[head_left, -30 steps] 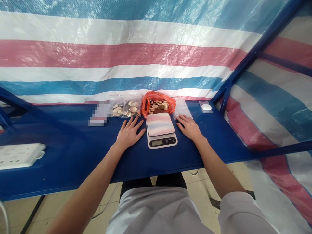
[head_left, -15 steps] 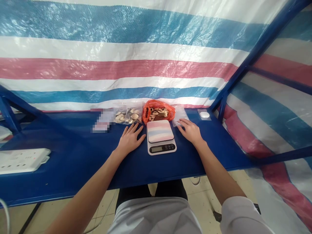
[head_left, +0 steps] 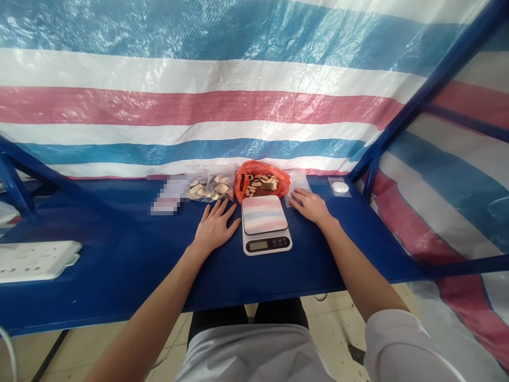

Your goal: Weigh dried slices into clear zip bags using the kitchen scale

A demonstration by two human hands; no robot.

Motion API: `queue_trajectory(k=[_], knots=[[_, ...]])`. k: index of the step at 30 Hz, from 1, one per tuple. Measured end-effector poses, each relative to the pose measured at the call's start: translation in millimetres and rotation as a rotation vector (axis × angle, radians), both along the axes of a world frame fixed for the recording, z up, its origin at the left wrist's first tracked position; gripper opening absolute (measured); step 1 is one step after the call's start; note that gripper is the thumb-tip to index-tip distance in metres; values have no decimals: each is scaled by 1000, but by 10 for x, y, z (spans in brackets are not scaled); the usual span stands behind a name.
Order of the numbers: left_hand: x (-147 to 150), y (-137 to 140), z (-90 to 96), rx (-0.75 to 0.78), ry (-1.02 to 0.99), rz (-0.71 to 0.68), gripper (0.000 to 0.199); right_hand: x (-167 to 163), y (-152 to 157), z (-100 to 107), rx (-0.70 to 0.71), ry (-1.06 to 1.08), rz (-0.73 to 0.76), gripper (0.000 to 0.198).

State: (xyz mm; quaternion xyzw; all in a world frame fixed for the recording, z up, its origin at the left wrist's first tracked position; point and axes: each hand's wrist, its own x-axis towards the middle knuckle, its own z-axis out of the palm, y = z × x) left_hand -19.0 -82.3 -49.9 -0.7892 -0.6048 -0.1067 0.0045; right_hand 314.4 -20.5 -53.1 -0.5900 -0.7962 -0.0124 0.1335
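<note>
On the blue table, a kitchen scale sits between two empty hands: the left hand palm down with fingers spread, the right hand loosely extended, its fingertips on a clear bag. Just behind the scale, a red bag holds dried slices.

From here I see a shiny tarpaulin striped blue, white and red along the far side, blue framing at right, a blue table and, near, pale floor that seems tiled.
</note>
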Motion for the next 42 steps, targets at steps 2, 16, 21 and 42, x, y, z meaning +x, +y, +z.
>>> queue_trajectory(k=[2,16,21,42], knots=[[-2,3,-10,12,-2,-6,56,-24,-16,-18,42,13,-30,35],[-6,17,-26,8,-45,-13,58,-139,-124,177,94,239,-306,32],[10,17,-7,6,-33,-4,58,-84,-257,347,87,489,-324,32],[545,178,606,-452,-1345,86,55,-1007,-333,616,-288,1709,126,27]])
